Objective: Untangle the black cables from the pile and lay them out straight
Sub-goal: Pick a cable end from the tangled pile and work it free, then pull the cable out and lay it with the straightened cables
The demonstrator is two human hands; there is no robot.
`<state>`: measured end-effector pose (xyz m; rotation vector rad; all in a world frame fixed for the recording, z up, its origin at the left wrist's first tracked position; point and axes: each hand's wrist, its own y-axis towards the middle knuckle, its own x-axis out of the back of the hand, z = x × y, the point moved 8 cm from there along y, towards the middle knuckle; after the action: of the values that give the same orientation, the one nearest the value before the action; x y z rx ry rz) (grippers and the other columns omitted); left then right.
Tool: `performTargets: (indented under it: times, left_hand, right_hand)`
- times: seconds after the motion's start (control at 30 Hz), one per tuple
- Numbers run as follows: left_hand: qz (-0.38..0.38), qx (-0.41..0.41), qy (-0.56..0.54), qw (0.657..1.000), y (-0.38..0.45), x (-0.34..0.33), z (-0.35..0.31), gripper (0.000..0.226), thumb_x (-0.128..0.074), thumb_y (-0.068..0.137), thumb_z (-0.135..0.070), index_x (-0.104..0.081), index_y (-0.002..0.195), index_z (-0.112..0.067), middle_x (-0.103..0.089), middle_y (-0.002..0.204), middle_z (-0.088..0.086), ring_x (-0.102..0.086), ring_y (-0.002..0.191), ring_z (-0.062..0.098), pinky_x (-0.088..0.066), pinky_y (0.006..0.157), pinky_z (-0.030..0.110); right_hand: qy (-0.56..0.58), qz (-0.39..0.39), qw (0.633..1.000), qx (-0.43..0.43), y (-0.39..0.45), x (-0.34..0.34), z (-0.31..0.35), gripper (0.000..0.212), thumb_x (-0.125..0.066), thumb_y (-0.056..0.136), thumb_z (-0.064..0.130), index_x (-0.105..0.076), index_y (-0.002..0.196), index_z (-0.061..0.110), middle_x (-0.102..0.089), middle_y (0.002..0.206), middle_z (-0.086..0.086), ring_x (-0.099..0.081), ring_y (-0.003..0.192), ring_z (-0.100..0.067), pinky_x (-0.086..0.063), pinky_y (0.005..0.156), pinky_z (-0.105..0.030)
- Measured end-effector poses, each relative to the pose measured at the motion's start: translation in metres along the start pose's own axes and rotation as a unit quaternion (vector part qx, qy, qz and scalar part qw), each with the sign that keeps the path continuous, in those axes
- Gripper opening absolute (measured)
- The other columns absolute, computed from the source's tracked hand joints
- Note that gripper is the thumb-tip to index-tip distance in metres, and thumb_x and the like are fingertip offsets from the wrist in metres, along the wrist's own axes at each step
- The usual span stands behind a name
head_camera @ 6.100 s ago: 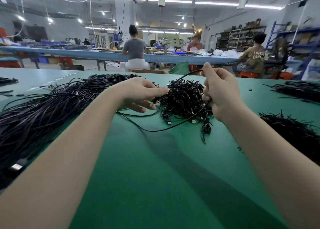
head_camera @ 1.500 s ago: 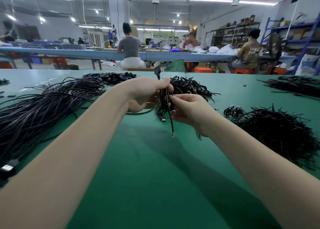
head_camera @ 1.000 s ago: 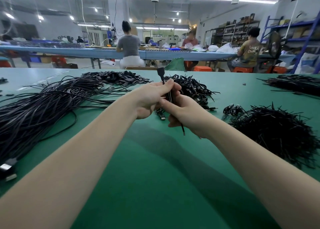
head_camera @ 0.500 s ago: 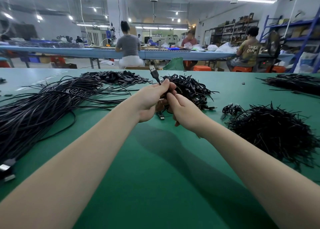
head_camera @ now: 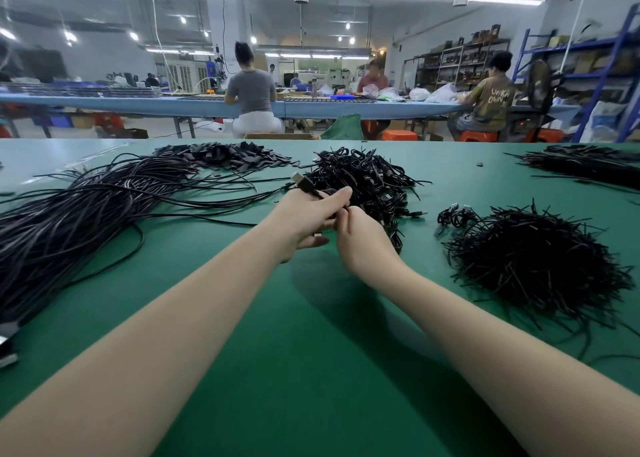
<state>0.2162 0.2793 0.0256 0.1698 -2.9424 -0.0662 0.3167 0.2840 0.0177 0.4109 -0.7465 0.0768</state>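
Green desk [head_camera: 311, 370], near. Mid: left hand [head_camera: 304, 219] fingers pinch one black cable [head_camera: 317, 193], USB plug [head_camera: 302, 181] upright; right hand [head_camera: 360, 240] fingers curled, pinching same cable just beside. Tangled pile [head_camera: 367, 179] just beyond. Laid-out cables [head_camera: 86, 214] left. Advice: draw slowly, ease snags, not yank. Far worker's shirt [head_camera: 493, 98]: partly legible, "OWN".

Right fingers [head_camera: 346, 216] behind left hand [head_camera: 308, 219]
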Motion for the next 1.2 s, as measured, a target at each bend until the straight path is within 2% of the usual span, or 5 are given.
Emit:
performTargets:
  times: [0.33, 0.53, 0.63, 0.9, 1.2]
  left_hand:
    - [-0.232, -0.188, 0.216, 0.930, -0.015, 0.031, 0.003, 0.050, -0.056, 0.084, -0.059, -0.069, 0.065, -0.015, -0.064, 0.057, -0.004, -0.060, 0.064, 0.013, -0.052, 0.066, 0.032]
    - [-0.223, -0.392, 0.514, 0.730, -0.032, 0.002, -0.014, 0.054, -0.061, 0.086, -0.011, -0.046, 0.137, -0.020, -0.046, 0.140, 0.011, -0.042, 0.131, 0.034, -0.037, 0.100, 0.045]
    - [-0.156, -0.434, 0.614, 0.640, -0.034, -0.020, -0.007, 0.042, -0.057, 0.086, -0.009, -0.059, 0.125, -0.023, -0.058, 0.133, -0.002, -0.050, 0.129, 0.022, -0.026, 0.099, 0.035]
    - [-0.075, -0.370, 0.663, 0.646, -0.026, -0.031, 0.003, 0.011, -0.071, 0.081, -0.020, -0.065, 0.089, -0.017, -0.067, 0.076, -0.002, -0.066, 0.062, 0.017, -0.045, 0.060, 0.029]
    - [-0.132, -0.297, 0.584, 0.744, -0.016, -0.014, 0.011, 0.021, -0.034, 0.103, -0.030, -0.047, 0.103, -0.013, -0.060, 0.098, 0.006, -0.061, 0.084, 0.033, -0.027, 0.061, 0.034]
  right_hand:
    - [0.037, 0.020, 0.999, -0.027, -0.001, -0.016, -0.009, 0.038, -0.025, 0.104, 0.030, -0.053, 0.098, 0.006, -0.059, 0.099, -0.013, -0.053, 0.093, -0.029, -0.030, 0.069, -0.031]
    - [0.027, 0.058, 0.994, -0.087, 0.001, -0.014, -0.019, 0.038, -0.025, 0.105, 0.023, -0.053, 0.114, -0.001, -0.058, 0.118, -0.021, -0.052, 0.111, -0.035, -0.033, 0.078, -0.032]
    - [0.011, 0.120, 0.991, -0.062, -0.001, -0.015, -0.013, 0.033, -0.027, 0.103, 0.011, -0.050, 0.122, -0.005, -0.055, 0.124, -0.025, -0.052, 0.105, -0.031, -0.034, 0.080, -0.029]
    - [-0.189, 0.196, 0.962, 0.017, 0.005, -0.004, -0.021, 0.016, -0.030, 0.103, 0.019, -0.045, 0.098, 0.014, -0.058, 0.111, -0.015, -0.055, 0.095, -0.030, -0.038, 0.073, -0.033]
    - [-0.358, 0.217, 0.895, 0.156, 0.017, 0.028, 0.011, 0.037, -0.026, 0.101, 0.046, -0.051, 0.109, 0.019, -0.057, 0.101, 0.001, -0.057, 0.095, -0.023, -0.046, 0.081, -0.038]
